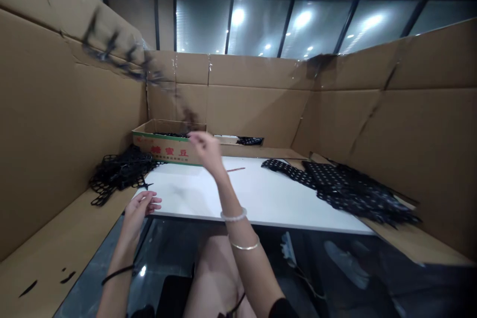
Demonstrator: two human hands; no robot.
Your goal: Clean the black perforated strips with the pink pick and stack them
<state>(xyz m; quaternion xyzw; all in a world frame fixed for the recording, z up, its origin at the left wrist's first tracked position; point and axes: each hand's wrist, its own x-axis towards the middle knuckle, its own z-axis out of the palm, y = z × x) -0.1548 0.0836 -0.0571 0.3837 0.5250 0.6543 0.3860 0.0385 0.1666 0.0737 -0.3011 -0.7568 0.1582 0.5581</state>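
My right hand (206, 151) is raised over the table in front of the carton, its fingers pinched together. From its fingertips a black strip with cut-out shapes (112, 57) trails through the air to the upper left, smeared by motion. My left hand (140, 204) hovers at the table's front left edge, fingers loosely curled and slightly apart, with nothing visible in them. Just beyond it lies a heap of black cut-out strips (121, 171). The printed cardboard carton (167, 149) behind holds more black material.
Perforated black sheets (346, 186) lie stacked on the right of the white table (223, 196). A thin reddish-brown stick (236, 169) rests near the middle. More black material (249, 140) shows in a low opening at the back. Tall cardboard walls (257, 77) enclose three sides.
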